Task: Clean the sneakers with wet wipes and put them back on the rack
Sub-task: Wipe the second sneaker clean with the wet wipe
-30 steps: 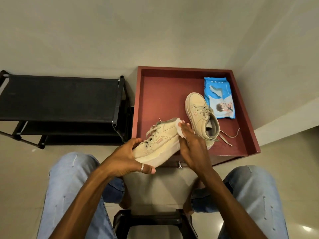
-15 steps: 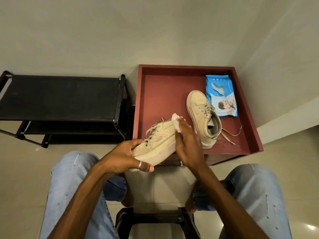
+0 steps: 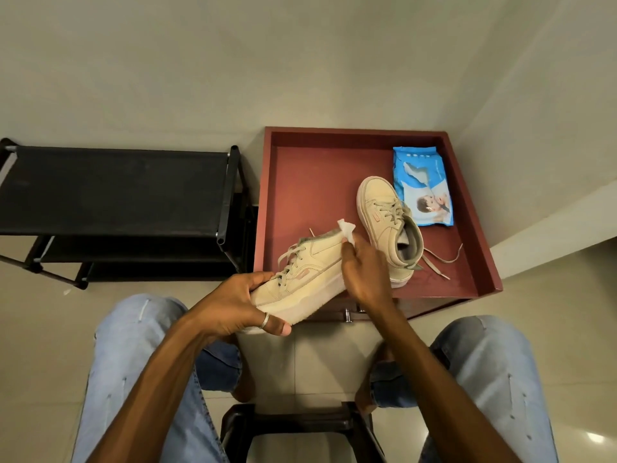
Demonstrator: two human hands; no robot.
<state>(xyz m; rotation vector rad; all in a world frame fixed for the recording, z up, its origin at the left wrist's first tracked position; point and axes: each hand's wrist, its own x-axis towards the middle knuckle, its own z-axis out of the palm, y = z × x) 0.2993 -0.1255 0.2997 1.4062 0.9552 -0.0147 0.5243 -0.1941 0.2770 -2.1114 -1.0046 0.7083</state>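
My left hand (image 3: 238,304) grips the toe end of a beige sneaker (image 3: 305,272), held tilted above the near edge of a dark red tray table (image 3: 300,182). My right hand (image 3: 365,269) pinches a white wet wipe (image 3: 346,230) against the sneaker's heel. The second beige sneaker (image 3: 387,225) lies on the tray with its toe pointing away and its laces trailing to the right. A blue pack of wet wipes (image 3: 423,187) lies just beyond it at the tray's right side. The black shoe rack (image 3: 113,192) stands to the left.
The rack's top shelf holds nothing, and lower shelves sit in shadow. My knees in light jeans frame a black stool (image 3: 297,426) at the bottom. A pale wall rises behind the rack and tray, and a wall corner closes the right side.
My right hand has slid the wipe along the sneaker's heel, from lower on the heel up to its top edge. My left hand keeps the same grip.
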